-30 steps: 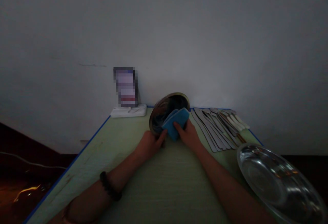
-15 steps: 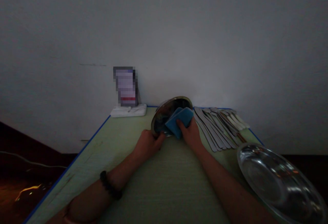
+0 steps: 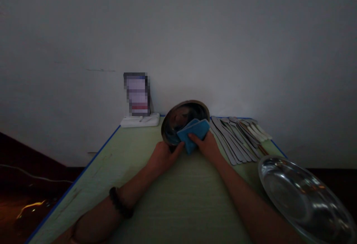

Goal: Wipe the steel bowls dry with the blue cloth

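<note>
The left hand grips one tilted bowl near the far edge of the surface. The right hand clamps one blue cloth; one basin sits at the right edge

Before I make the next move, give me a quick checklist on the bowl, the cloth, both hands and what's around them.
1. Left hand gripping the near rim of the metal bowl: ok.
2. Right hand holding the folded blue cloth: ok.
3. Bowl tilted with its inside facing the person: ok.
4. Cloth pressed firmly on the bowl's inner surface: cannot tell; it overlaps the opening, but contact is hidden.
5. Clear gap between right hand and flatware: not ok, judging by how close they look; the nearest pieces lie just beside it.
6. Large metal basin fully on the table: cannot tell; its underside is hidden.
</note>
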Demonstrator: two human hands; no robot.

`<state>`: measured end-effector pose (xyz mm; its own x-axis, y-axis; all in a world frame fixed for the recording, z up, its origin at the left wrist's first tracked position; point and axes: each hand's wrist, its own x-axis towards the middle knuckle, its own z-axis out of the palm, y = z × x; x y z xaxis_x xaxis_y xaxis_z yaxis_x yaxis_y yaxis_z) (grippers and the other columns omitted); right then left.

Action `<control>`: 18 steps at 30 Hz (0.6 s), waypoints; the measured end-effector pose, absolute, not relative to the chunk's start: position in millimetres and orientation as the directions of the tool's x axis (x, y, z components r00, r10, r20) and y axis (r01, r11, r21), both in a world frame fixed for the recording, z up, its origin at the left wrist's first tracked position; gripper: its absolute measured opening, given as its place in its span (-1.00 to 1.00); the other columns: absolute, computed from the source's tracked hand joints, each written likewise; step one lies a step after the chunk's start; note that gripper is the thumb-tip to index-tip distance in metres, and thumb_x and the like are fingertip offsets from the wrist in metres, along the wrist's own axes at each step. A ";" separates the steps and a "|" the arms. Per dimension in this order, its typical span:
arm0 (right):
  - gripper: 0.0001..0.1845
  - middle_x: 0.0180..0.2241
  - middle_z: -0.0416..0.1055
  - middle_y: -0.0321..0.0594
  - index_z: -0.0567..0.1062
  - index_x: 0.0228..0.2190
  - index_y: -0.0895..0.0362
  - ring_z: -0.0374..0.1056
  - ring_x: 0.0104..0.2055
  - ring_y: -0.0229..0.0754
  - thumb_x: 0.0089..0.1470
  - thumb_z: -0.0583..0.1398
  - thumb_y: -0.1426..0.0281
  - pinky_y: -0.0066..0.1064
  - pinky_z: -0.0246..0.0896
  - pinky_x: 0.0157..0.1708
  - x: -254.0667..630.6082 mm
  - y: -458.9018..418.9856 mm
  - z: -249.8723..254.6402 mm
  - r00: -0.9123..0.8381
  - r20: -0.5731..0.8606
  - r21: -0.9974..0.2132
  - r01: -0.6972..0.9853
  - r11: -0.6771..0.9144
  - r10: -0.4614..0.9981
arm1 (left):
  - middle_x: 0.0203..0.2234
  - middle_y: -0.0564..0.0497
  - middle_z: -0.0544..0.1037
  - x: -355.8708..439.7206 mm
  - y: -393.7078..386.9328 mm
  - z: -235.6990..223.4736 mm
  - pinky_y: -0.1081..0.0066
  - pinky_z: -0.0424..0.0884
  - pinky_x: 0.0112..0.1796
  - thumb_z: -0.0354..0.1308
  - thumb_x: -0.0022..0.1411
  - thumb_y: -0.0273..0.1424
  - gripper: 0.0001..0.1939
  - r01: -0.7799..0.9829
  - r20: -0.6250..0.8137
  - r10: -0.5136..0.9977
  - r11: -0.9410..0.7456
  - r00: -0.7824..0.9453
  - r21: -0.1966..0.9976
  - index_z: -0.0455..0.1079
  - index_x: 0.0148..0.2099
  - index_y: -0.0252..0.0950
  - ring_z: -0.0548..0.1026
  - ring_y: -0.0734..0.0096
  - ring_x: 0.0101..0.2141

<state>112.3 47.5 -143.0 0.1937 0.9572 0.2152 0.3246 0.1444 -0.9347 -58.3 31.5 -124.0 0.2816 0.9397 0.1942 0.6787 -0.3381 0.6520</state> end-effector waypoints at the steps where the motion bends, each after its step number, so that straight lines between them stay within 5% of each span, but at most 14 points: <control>1: -0.54 -0.40 0.46 -0.17 0.43 -0.35 0.17 0.35 -0.38 -0.14 -0.23 0.25 0.08 -0.33 0.22 -0.37 111.2 47.8 -144.1 0.197 0.221 -0.932 0.330 0.147 0.955 | -0.71 0.05 0.40 -59.0 32.1 -124.3 0.47 0.21 -0.54 -0.08 0.17 -0.20 -0.60 0.676 0.192 0.946 -0.321 0.261 0.664 0.28 -0.61 -0.29 0.38 0.44 -0.62; 6: -0.59 -0.35 0.46 -0.12 0.40 -0.30 0.18 0.36 -0.34 -0.15 -0.08 0.16 0.11 -0.34 0.22 -0.34 109.0 50.2 -147.7 0.303 0.243 -0.935 0.326 0.140 0.922 | -0.70 0.13 0.37 -60.8 31.6 -122.6 0.50 0.19 -0.60 -0.03 0.09 -0.34 -0.88 0.643 0.273 0.952 -0.296 0.138 0.706 0.23 -0.41 -0.28 0.35 0.48 -0.65; 10: -0.61 -0.37 0.46 -0.13 0.41 -0.32 0.19 0.35 -0.35 -0.15 -0.11 0.19 0.14 -0.35 0.22 -0.33 112.5 50.4 -144.9 0.284 0.240 -0.935 0.325 0.142 0.928 | -0.66 0.14 0.40 -59.1 29.7 -123.4 0.49 0.23 -0.61 0.04 0.08 -0.26 -0.75 0.608 0.312 0.945 -0.306 0.100 0.733 0.18 -0.23 -0.29 0.37 0.45 -0.65; 13: -0.57 -0.44 0.45 -0.15 0.43 -0.38 0.21 0.34 -0.42 -0.16 -0.18 0.23 0.10 -0.37 0.21 -0.41 115.3 49.2 -141.7 0.249 0.203 -0.940 0.321 0.117 0.947 | -0.45 -0.01 0.53 -57.6 31.4 -127.7 0.41 0.38 -0.49 0.11 0.04 -0.16 -0.55 0.565 0.304 0.947 -0.305 0.100 0.766 0.18 -0.09 -0.32 0.49 0.34 -0.49; 18: -0.59 -0.49 0.45 -0.17 0.47 -0.47 0.21 0.34 -0.46 -0.17 -0.20 0.24 0.10 -0.39 0.21 -0.45 113.6 47.3 -140.7 0.142 0.179 -0.940 0.317 0.127 0.973 | -0.19 -0.03 0.54 -58.1 37.2 -135.9 0.29 0.37 -0.12 -0.04 0.16 -0.21 -0.67 0.520 0.331 0.906 -0.422 0.263 0.742 0.37 -0.12 -0.25 0.47 0.21 -0.13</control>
<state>113.6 47.3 -140.7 0.1423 0.9735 0.1790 0.3166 0.1266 -0.9401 -58.1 37.2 -135.9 0.2635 0.9062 0.3308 0.5202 -0.4222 0.7424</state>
